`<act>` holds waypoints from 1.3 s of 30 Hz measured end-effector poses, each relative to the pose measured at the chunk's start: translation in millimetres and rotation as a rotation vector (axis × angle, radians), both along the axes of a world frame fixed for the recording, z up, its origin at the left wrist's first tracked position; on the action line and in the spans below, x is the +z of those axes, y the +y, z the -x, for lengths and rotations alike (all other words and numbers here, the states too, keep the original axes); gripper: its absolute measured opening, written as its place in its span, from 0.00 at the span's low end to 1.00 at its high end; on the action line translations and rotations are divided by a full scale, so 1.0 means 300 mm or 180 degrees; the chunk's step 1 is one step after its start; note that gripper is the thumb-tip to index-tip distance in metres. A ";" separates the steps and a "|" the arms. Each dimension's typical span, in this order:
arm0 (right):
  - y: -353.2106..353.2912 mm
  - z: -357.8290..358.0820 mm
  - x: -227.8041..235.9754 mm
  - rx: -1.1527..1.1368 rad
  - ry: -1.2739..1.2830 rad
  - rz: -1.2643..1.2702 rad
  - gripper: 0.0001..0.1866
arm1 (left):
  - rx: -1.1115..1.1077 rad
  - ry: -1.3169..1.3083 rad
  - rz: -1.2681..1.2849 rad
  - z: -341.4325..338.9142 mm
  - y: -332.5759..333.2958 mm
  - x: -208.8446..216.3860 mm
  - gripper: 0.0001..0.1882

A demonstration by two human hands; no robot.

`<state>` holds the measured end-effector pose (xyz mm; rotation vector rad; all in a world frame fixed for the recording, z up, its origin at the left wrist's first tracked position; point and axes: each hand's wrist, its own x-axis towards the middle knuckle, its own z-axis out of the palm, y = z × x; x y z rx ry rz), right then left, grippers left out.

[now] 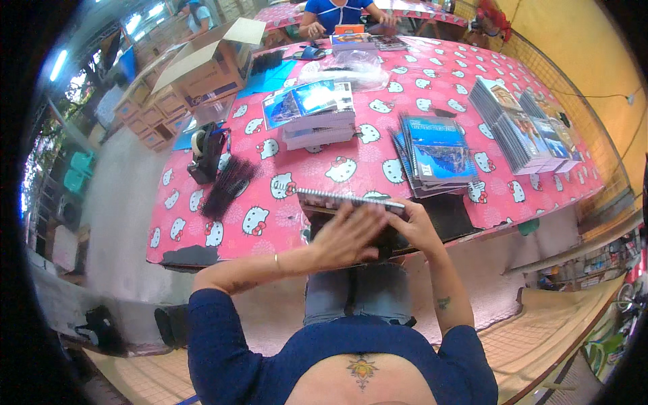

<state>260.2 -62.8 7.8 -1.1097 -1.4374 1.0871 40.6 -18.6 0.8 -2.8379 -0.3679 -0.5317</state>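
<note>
Pink tablecloth (304,160) | spiral notebook (322,201) beneath left fingers (366,219), outstretched, gripping nothing | right fingers (399,224) pinch its right end

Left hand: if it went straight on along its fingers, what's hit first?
Probably the right hand, which holds the right end of the spiral-bound book just beyond the fingertips of the left hand. Depth is unclear, so any gap between them is hard to judge.

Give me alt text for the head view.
A person's left hand lies across a spiral-bound book, the right hand gripping its right end, near the edge of a pink cat-print tablecloth. Beyond: book stacks, a tape dispenser, an open cardboard box and a co-worker in blue.
</note>
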 end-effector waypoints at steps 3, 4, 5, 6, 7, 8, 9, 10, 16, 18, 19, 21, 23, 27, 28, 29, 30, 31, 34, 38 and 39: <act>-0.002 -0.001 -0.027 0.0021 -0.0036 -0.0219 0.15 | 0.0961 -0.0272 -0.0162 -0.054 0.066 0.115 0.43; -0.005 0.003 -0.007 0.0049 0.0027 -0.0151 0.14 | 0.1591 -0.0315 -0.0322 -0.078 0.099 0.185 0.43; -0.007 0.020 0.009 0.0122 0.0104 -0.0078 0.14 | 0.1584 -0.0123 -0.0468 -0.077 0.096 0.176 0.44; -0.012 0.014 0.022 0.0144 0.0141 -0.0011 0.14 | 0.1097 -0.0159 -0.0282 -0.062 0.056 0.117 0.45; -0.006 0.007 -0.002 0.0040 -0.0092 -0.0027 0.14 | 0.0625 -0.0209 -0.0127 -0.037 -0.013 0.025 0.45; 0.012 0.010 -0.011 0.0071 -0.0099 -0.0091 0.14 | 0.0153 -0.0222 0.0014 -0.018 -0.043 -0.023 0.45; 0.020 0.013 -0.023 0.0055 -0.0096 -0.0133 0.13 | 0.0307 -0.0270 0.0018 -0.030 -0.027 -0.023 0.47; 0.009 0.015 -0.036 0.0023 -0.0091 -0.0134 0.13 | 0.0850 -0.0035 0.0087 -0.060 0.020 0.058 0.47; 0.023 0.014 -0.045 0.0023 -0.0204 -0.0250 0.13 | 0.0213 -0.0335 0.0534 -0.036 -0.065 0.036 0.44; 0.022 0.004 -0.055 -0.0018 -0.0268 -0.0260 0.14 | 0.0832 -0.0253 0.0191 -0.076 0.023 0.097 0.45; 0.015 0.010 -0.009 0.0010 -0.0577 -0.0296 0.14 | 0.0822 -0.0213 0.0190 -0.073 0.038 0.126 0.44; -0.007 -0.001 0.008 -0.0116 -0.0690 -0.0399 0.15 | 0.0640 -0.0448 0.0356 -0.071 0.011 0.119 0.40; -0.020 0.001 0.053 -0.0125 -0.0457 -0.0433 0.15 | 0.0395 -0.0889 0.0634 -0.037 -0.055 0.086 0.36; -0.055 -0.050 0.072 -0.0306 -0.0104 -0.0250 0.14 | 0.0609 -0.1179 0.0918 -0.082 0.033 0.197 0.18; -0.052 -0.062 0.079 -0.0320 -0.0199 -0.0161 0.13 | 0.0553 -0.1170 0.0960 -0.087 0.039 0.196 0.15; -0.043 -0.073 0.087 -0.0333 -0.0294 -0.0072 0.12 | 0.0497 -0.1162 0.1002 -0.090 0.042 0.194 0.13; -0.036 -0.076 0.099 -0.0349 -0.0376 0.0013 0.12 | 0.0441 -0.1141 0.1038 -0.090 0.043 0.193 0.11; -0.035 -0.064 0.118 -0.0407 -0.0250 -0.0055 0.10 | 0.0438 -0.1205 0.1025 -0.090 0.043 0.186 0.10; -0.019 -0.085 0.164 -0.0088 -0.0572 -0.0145 0.09 | 0.0417 -0.1320 0.0991 -0.095 0.045 0.178 0.08; 0.016 -0.072 0.146 -0.0269 -0.1205 -0.0780 0.07 | 0.0406 -0.1283 0.0942 -0.096 0.021 0.192 0.08; 0.012 -0.038 0.140 -0.0583 -0.1626 -0.0907 0.07 | 0.0393 -0.1296 0.0906 -0.092 0.013 0.194 0.08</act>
